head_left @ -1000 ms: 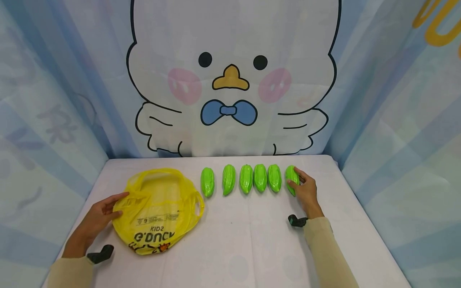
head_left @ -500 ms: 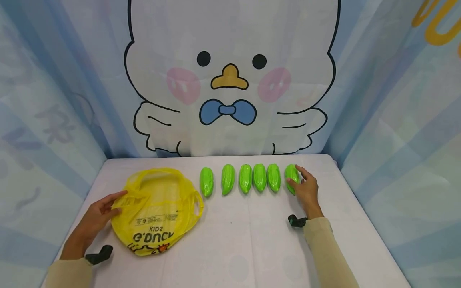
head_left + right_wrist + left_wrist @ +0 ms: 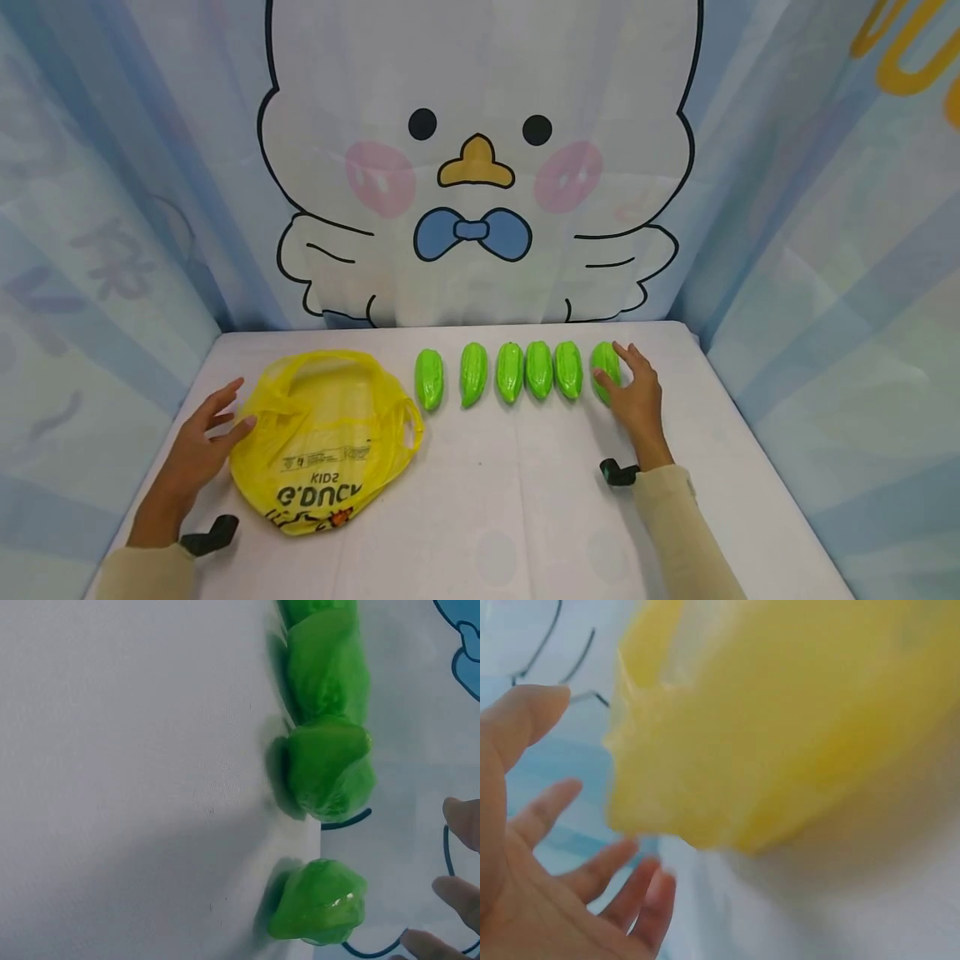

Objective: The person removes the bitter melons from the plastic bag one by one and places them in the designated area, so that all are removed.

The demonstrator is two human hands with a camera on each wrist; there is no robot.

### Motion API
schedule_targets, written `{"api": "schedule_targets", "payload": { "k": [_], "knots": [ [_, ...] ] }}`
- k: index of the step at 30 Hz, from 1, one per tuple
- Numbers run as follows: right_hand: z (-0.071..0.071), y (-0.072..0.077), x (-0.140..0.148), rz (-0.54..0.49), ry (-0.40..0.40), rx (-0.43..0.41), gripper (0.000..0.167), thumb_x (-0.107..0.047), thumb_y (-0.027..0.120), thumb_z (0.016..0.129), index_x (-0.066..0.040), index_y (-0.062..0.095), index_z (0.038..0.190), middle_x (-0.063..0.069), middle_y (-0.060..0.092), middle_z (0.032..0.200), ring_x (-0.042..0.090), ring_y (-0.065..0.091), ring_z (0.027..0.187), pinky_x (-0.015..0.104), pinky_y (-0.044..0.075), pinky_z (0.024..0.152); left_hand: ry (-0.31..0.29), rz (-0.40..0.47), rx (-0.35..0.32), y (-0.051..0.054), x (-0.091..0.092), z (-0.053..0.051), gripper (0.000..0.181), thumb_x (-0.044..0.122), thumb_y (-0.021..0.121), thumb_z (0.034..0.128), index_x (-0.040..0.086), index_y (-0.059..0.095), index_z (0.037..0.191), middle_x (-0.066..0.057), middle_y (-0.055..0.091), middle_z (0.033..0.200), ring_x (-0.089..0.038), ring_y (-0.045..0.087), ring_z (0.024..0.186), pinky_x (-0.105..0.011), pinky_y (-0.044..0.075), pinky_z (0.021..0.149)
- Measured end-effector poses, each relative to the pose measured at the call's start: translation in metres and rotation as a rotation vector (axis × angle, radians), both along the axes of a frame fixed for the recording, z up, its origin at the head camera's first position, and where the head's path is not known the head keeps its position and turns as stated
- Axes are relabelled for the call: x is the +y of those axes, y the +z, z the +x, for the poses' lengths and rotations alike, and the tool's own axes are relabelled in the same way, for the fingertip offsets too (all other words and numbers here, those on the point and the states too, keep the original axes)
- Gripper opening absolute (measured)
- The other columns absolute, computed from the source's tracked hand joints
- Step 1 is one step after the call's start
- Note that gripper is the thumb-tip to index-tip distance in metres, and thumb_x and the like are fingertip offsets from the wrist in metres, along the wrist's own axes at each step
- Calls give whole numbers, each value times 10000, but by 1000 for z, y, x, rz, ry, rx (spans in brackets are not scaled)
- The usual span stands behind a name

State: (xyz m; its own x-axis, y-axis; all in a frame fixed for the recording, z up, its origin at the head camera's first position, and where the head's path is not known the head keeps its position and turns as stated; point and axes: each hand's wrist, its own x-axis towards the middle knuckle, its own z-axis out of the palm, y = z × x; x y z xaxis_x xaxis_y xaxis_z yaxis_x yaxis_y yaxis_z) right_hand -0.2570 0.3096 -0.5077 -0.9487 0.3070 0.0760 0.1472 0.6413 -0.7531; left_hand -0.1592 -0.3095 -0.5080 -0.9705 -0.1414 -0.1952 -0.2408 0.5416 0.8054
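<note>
A yellow plastic bag (image 3: pixel 326 433) with printed lettering lies on the left of the white table. Beside its left edge my left hand (image 3: pixel 193 446) hovers, fingers spread; the left wrist view has a gap between that hand and the bag. Glossy green toy vegetables, ribbed like bitter melons, stretch in a row right of the bag. At the right end, one toy bitter melon (image 3: pixel 603 372) lies a little apart from the others. Over it is my right hand (image 3: pixel 639 398), thumb and fingers parted and holding nothing. The right wrist view shows its fingertips (image 3: pixel 461 900) away from the melon.
Several more toy bitter melons (image 3: pixel 538 370) line the back of the table (image 3: pixel 480 508), three of them close together. A cartoon-printed cloth (image 3: pixel 480 292) hangs behind, with cloth side walls left and right. Each wrist wears a small dark camera (image 3: pixel 619 472).
My left hand has let go of the bag's edge and opened away from it. The right hand's fingers have lifted off the rightmost toy bitter melon, which stays on the table.
</note>
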Motion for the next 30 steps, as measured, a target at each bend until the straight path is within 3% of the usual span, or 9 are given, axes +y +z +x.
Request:
{"api": "schedule_targets", "payload": {
  "k": [7, 12, 17, 21, 30],
  "knots": [
    [7, 1, -9, 99, 86, 6, 719, -320, 749, 999, -178, 445, 1636, 203, 204, 1768, 460, 136, 1638, 697, 174, 1280, 12, -252, 245, 22, 29, 0, 922, 374, 654, 1044, 109, 87, 1721, -344, -62, 1740, -648, -5, 1552, -878, 57, 1147],
    [11, 3, -19, 129, 146, 16, 774, -356, 761, 985, -184, 412, 1653, 227, 112, 1779, 496, 45, 1639, 754, 145, 1255, 0, -430, 337, 32, 55, 0, 995, 481, 639, 1031, 118, 25, 1724, -276, -162, 1752, -607, -72, 1583, -909, 83, 1104],
    [14, 4, -29, 173, 196, 20, 847, -408, 779, 969, -221, 357, 1680, 228, 49, 1783, 512, -19, 1635, 760, 103, 1257, -31, -530, 385, 32, 79, -2, 1029, 585, 578, 1031, 128, -33, 1722, -237, -166, 1765, -556, -132, 1605, -853, 57, 1178],
    [18, 8, -38, 210, 240, 45, 889, -421, 802, 948, -214, 347, 1683, 255, 38, 1775, 537, -33, 1626, 780, 31, 1244, -68, -552, 397, 34, 97, 0, 1028, 521, 633, 1017, 125, 2, 1726, -255, -145, 1765, -570, -143, 1598, -816, 6, 1215],
    [22, 15, -65, 277, 292, 68, 901, -462, 785, 948, -231, 330, 1690, 237, 2, 1783, 532, -77, 1626, 844, -21, 1192, -165, -640, 368, 35, 128, 0, 992, 496, 661, 1008, 111, 92, 1724, -239, -196, 1758, -576, -195, 1583, -885, -8, 1150]
  ]
}}
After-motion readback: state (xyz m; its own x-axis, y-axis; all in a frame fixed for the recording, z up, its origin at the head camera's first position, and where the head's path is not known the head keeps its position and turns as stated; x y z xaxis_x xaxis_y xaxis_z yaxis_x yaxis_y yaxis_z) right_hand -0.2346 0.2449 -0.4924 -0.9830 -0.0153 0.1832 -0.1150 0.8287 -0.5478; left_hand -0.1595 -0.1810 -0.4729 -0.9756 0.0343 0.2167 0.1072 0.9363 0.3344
